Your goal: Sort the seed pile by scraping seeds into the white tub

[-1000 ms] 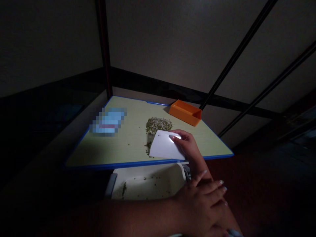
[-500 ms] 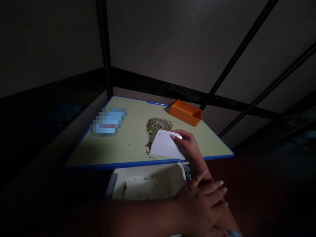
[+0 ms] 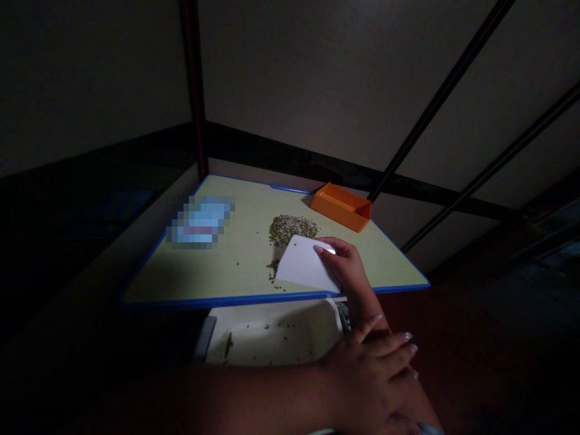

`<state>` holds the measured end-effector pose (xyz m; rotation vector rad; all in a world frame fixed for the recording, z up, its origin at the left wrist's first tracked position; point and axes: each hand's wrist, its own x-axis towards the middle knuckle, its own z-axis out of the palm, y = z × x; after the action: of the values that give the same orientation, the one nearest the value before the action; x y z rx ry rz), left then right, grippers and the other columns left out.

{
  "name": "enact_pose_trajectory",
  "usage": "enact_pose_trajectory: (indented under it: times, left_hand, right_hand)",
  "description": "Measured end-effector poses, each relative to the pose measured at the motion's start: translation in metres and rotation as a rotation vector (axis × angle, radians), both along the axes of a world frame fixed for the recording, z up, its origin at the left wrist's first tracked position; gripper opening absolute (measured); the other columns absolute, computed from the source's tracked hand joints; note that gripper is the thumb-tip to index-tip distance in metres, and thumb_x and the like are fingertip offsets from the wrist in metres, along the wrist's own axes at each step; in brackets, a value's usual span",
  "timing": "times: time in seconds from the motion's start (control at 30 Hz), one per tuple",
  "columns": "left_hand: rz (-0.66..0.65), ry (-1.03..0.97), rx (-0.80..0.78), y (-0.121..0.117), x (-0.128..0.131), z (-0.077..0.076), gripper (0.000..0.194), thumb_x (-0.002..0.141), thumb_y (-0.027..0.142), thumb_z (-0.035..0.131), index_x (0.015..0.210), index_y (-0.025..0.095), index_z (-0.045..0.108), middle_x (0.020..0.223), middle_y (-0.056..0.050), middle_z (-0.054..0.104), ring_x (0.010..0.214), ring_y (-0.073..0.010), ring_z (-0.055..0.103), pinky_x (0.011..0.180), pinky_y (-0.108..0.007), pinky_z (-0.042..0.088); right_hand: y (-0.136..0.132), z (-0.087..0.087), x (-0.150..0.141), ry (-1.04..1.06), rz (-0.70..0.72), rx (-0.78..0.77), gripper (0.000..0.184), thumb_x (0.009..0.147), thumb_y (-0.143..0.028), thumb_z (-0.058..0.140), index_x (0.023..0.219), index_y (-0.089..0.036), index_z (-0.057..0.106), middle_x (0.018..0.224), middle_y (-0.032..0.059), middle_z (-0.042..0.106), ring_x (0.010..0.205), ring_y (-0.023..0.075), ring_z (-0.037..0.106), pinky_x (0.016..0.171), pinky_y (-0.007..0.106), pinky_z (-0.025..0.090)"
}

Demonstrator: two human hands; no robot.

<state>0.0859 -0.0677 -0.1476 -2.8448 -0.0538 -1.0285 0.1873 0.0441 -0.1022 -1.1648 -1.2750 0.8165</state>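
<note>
Right hand (image 3: 342,263): fingers pressed together over the right end of a white rectangular plastic bench scraper (image 3: 301,264), pinching it; the thumb is out of sight.

Left hand (image 3: 367,377): fingers loosely together across the right forearm, near the table's edge; whether it grips or only rests, I cannot tell.

Scraper position: on the tabletop, its far edge just below the seeds; any tilt is hard to tell.

Seeds: a heap of small green mung beans (image 3: 290,231) sits ahead of the scraper, with strays (image 3: 273,267) beside its left edge.

Rest: a pale green tabletop with a blue rim (image 3: 226,300), a bright orange rectangular plastic tray (image 3: 341,208) at the far side, a pixelated blue object (image 3: 199,220), and a white plastic tub (image 3: 272,335) below the near edge, holding scattered beans.
</note>
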Motion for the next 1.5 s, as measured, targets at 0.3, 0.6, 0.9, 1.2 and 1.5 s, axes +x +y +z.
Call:
enact_pose_trajectory:
  times: [0.3, 0.6, 0.9, 1.2, 1.5]
  left_hand:
    - [0.016, -0.004, 0.019, -0.0005, 0.0000, 0.0007, 0.061, 0.096, 0.061, 0.027, 0.127, 0.019, 0.058, 0.146, -0.007, 0.047, 0.144, -0.0242, 0.026, 0.118, -0.053, 0.017]
    - [0.005, -0.027, 0.014, -0.0002, 0.0021, -0.0024, 0.061, 0.097, 0.060, 0.026, 0.127, 0.018, 0.058, 0.145, -0.008, 0.048, 0.144, -0.0257, 0.026, 0.119, -0.055, 0.014]
    - [0.008, -0.019, 0.014, 0.0000, 0.0005, -0.0008, 0.061, 0.095, 0.063, 0.030, 0.125, 0.019, 0.059, 0.145, -0.008, 0.047, 0.144, -0.0247, 0.027, 0.119, -0.054, 0.014]
    - [0.026, -0.007, 0.034, -0.0009, -0.0047, 0.0058, 0.061, 0.095, 0.063, 0.030, 0.127, 0.020, 0.059, 0.146, -0.007, 0.046, 0.144, -0.0245, 0.026, 0.119, -0.051, 0.015]
    - [0.025, -0.008, 0.046, -0.0006, -0.0042, 0.0050, 0.064, 0.096, 0.064, 0.026, 0.128, 0.020, 0.058, 0.146, -0.007, 0.047, 0.144, -0.0241, 0.026, 0.119, -0.052, 0.015]
  right_hand:
    - [0.0023, 0.0007, -0.0026, -0.033, 0.022, -0.002, 0.025, 0.065, -0.037, 0.080, 0.085, -0.022, 0.078, 0.088, 0.0036, 0.076, 0.078, 0.0190, 0.065, 0.072, 0.031, 0.049]
    - [0.0059, -0.0005, -0.0072, -0.053, 0.032, 0.008, 0.027, 0.065, -0.038, 0.079, 0.087, -0.022, 0.077, 0.091, 0.0050, 0.076, 0.078, 0.0187, 0.065, 0.072, 0.032, 0.051]
    - [0.0051, -0.0002, -0.0045, -0.058, -0.041, 0.018, 0.026, 0.065, -0.036, 0.079, 0.086, -0.022, 0.078, 0.092, 0.0047, 0.076, 0.083, 0.0209, 0.066, 0.076, 0.032, 0.049]
    - [-0.0004, 0.0025, -0.0043, 0.041, -0.115, -0.011, 0.031, 0.061, -0.039, 0.081, 0.085, -0.020, 0.076, 0.085, 0.0041, 0.075, 0.073, 0.0186, 0.063, 0.068, 0.031, 0.048]
    - [0.0068, 0.0003, -0.0083, -0.041, -0.043, 0.011, 0.027, 0.064, -0.038, 0.079, 0.086, -0.021, 0.077, 0.090, 0.0043, 0.076, 0.080, 0.0208, 0.065, 0.072, 0.032, 0.050]
